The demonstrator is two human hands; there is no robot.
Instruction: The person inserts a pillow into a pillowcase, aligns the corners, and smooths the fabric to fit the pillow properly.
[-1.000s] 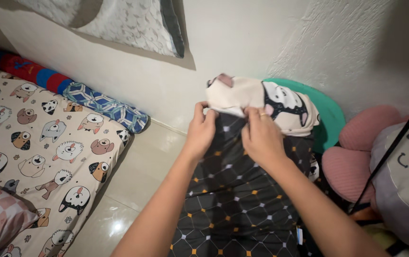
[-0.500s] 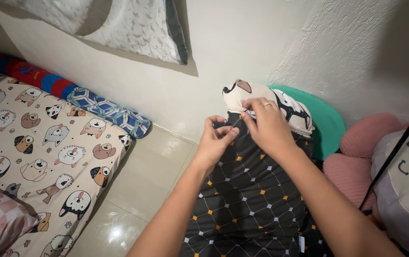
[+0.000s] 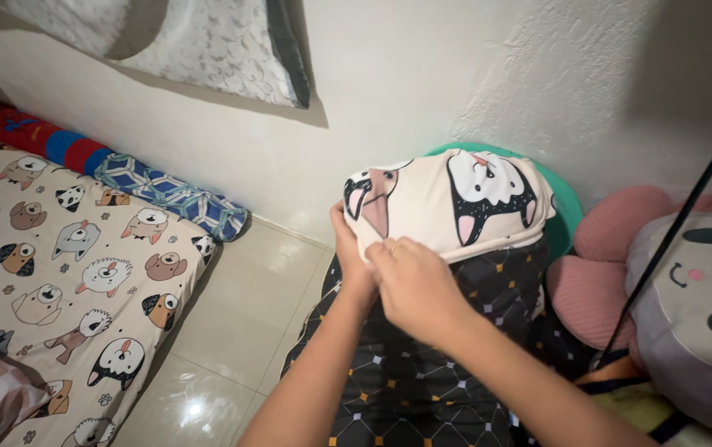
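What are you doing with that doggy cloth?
A person's two hands are gripping the edge of a cream cloth with cartoon dogs that sits over the top of a black cushion with a diamond pattern. The left hand holds the cloth's left edge, and the right hand pinches it beside it. On the floor to the left lies a mattress in the same dog print, and a pink plush toy sits to the right.

- Under your fingers (image 3: 389,252): a cream pillowcase (image 3: 447,203) printed with black-and-white and pink cartoon dogs.
- Just below your fingers: a black pillow (image 3: 422,372) with a white hexagon grid and orange and white dots.
- Behind the pillowcase: a green round cushion (image 3: 570,211).
- Well left of your fingers: a cream bedsheet (image 3: 66,265) with cartoon dogs, and a red, blue and geometric-patterned bolster (image 3: 124,178).
- Right of your fingers: a pink flower-shaped cushion (image 3: 613,265).
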